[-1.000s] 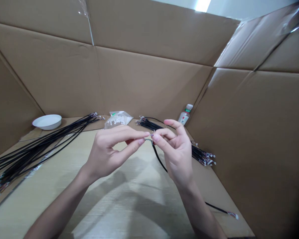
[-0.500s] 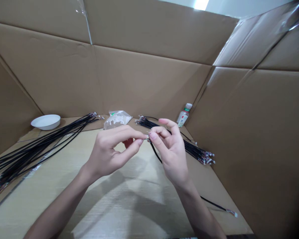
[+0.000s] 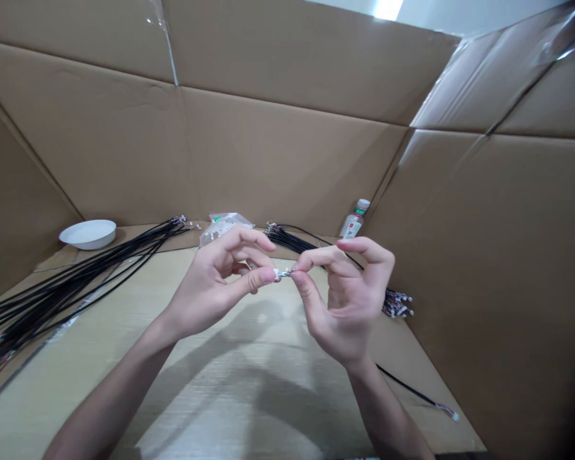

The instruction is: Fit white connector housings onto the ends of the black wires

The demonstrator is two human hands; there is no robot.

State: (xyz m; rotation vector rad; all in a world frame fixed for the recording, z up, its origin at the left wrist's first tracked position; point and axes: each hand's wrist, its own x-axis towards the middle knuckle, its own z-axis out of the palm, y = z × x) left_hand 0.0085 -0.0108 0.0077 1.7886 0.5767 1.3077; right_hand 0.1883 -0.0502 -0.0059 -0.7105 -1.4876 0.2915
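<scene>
Between my two hands, above the middle of the table, is a small white connector [image 3: 277, 274] with thin wires [image 3: 285, 273] running out of it to the right. My left hand [image 3: 220, 275] pinches the connector between thumb and a finger, its index finger raised. The wires are pinched by the thumb and index finger of my right hand [image 3: 347, 294], whose other fingers are loosely curled. A black cable [image 3: 405, 386] comes out from behind my right forearm and ends in loose wires and a white connector on the table; most of its length is hidden.
A bundle of black cables [image 3: 100, 271] lies along the left side, with a white bowl [image 3: 89, 235] behind it. At the back are a clear bag of white pieces [image 3: 225, 223], more black cables [image 3: 292, 239] and a bottle [image 3: 353, 220]. Cardboard walls [image 3: 287, 153] enclose the table [image 3: 211, 396].
My right hand has moved a little to the right, and the fingertips of the two hands are farther apart. The left index finger has lifted; connector and wires now show between the hands.
</scene>
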